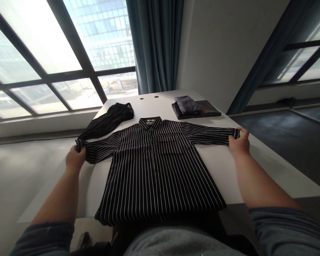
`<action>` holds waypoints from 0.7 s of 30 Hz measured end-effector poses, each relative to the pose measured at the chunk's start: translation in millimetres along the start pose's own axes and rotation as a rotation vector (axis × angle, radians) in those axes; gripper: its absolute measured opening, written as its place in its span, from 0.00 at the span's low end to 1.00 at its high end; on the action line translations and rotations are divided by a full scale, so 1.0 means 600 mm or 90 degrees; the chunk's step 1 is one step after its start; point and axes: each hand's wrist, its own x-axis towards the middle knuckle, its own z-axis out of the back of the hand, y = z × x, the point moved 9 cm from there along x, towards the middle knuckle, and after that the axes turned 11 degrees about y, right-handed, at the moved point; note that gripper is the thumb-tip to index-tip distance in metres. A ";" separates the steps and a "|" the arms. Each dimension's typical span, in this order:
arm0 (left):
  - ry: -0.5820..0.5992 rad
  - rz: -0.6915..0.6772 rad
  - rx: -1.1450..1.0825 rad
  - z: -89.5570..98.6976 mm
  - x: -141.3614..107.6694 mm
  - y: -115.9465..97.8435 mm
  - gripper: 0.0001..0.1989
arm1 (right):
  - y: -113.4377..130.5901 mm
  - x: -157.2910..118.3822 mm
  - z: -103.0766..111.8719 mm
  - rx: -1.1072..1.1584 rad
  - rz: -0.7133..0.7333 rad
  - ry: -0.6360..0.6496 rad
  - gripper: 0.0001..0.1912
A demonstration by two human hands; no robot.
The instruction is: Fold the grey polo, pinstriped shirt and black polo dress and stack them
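slate-blue sleeves [288,231] bunch near the elbows, leaving the forearms [264,177] bare; below, what looks like grey fleece clothing [176,243] covers the lap.

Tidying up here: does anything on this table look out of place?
The black cloth looks odd: it lies crumpled behind the striped shirt, trailing toward the table edge, unlike the neatly folded pile.

An office-like room high in a tower, tall dark-framed window [56,60] facing a glass building [104,35], teal curtains [156,42], long white table [218,160] with cable holes [156,96], dark grey floor [282,142]
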 end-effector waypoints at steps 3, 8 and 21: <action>-0.011 -0.082 0.026 0.022 -0.028 -0.084 0.24 | 0.009 0.002 -0.001 0.025 0.061 0.001 0.32; -0.037 -0.248 0.101 0.039 -0.131 -0.238 0.20 | 0.013 0.009 -0.001 0.066 0.121 -0.023 0.31; 0.239 -0.601 0.283 -0.167 -0.319 -0.360 0.13 | 0.011 0.007 0.000 0.089 0.100 -0.020 0.29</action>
